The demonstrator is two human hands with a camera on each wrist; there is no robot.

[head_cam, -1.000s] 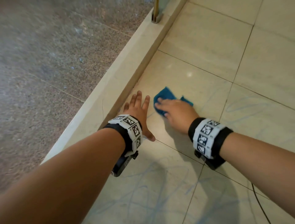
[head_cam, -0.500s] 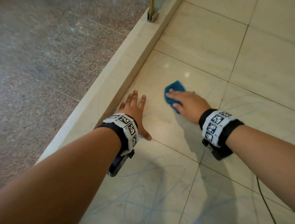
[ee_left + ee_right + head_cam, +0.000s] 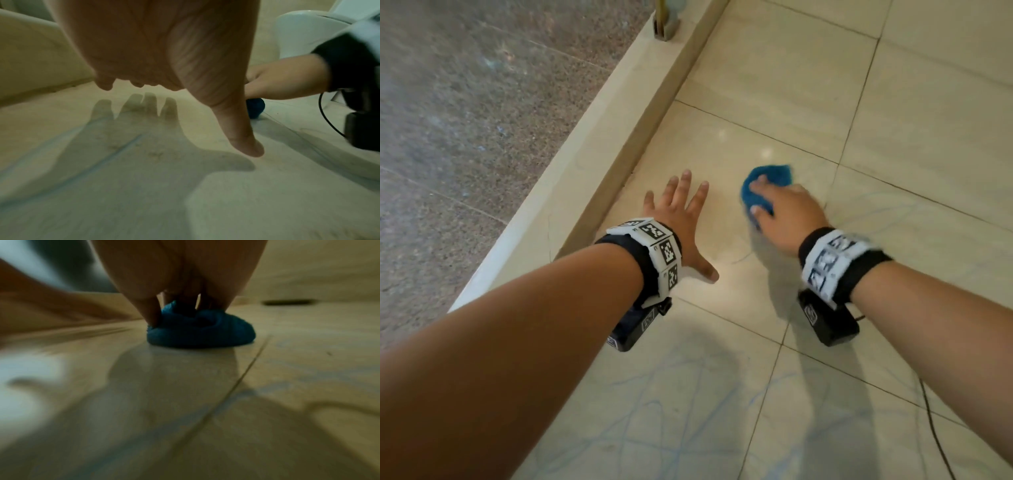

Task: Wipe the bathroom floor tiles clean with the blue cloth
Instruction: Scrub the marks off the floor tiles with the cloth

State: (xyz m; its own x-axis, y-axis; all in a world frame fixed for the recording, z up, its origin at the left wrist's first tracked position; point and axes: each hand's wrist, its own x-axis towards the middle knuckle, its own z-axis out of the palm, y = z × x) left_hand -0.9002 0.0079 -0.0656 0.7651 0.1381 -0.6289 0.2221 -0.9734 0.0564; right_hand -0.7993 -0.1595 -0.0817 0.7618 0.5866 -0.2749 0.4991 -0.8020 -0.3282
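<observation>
The blue cloth lies bunched on a beige floor tile, near the tile's right grout line. My right hand sits on top of it, fingers curled over the cloth and thumb tucked against its near side. In the right wrist view the cloth is a flattened lump under the fingers. My left hand is spread flat with straight fingers just left of the cloth, low over the same tile, holding nothing. Its thumb points down at the floor. Blue scribble marks cover the nearer tiles.
A raised beige kerb runs diagonally along the left of the tiles, with grey speckled flooring beyond and a metal bracket at its far end. A white toilet base stands past the right hand. A black cable trails at the right.
My right hand has slid the cloth to the right and a little farther away, widening the gap to the left hand. The cloth is more bunched. The left hand has stayed spread in place.
</observation>
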